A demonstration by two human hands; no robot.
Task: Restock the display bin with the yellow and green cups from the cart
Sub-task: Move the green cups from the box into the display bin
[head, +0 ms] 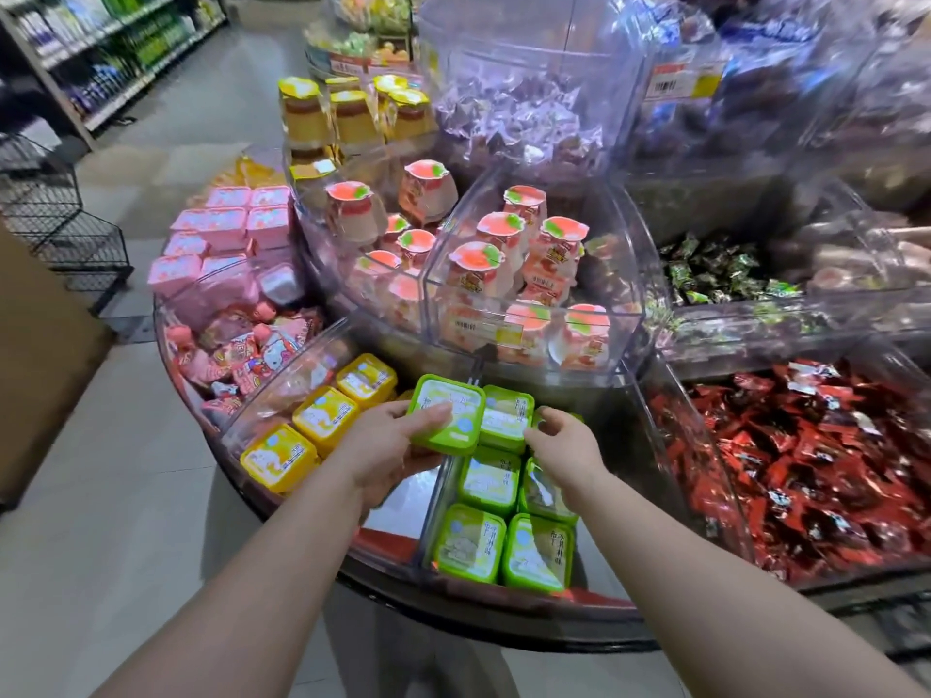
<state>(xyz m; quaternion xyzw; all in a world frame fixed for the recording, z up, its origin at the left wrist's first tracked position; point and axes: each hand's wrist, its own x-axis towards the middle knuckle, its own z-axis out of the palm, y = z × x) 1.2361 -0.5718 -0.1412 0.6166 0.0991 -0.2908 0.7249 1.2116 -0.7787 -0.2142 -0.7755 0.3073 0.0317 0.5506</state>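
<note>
While the left hand (388,448) holds one green cup (446,414) above the far end of the green bin (433,501), its grip closed around the cup with the thumb on the lid and the fingers below, the right hand (564,445) reaches into the same bin with its fingers bent onto the far green cups (506,418); I cannot tell if it pinches one or only pushes it. Near cups (504,544) already stand in two rows in this bin, and yellow cups (325,420) stand in the bin just to the left.

The held cup is tilted and hangs over the clear wall between the two bins. If it is released now, I think it can fall to the wrong side, among the yellow ones, or land on its edge on top of the cup beside it. The free place at the far end looks narrow, so pushing the cup down by force may bend a lid or lift the neighbours. The right hand can also knock the row out of line. The cart does not appear in this view, so I cannot say how many cups remain
</note>
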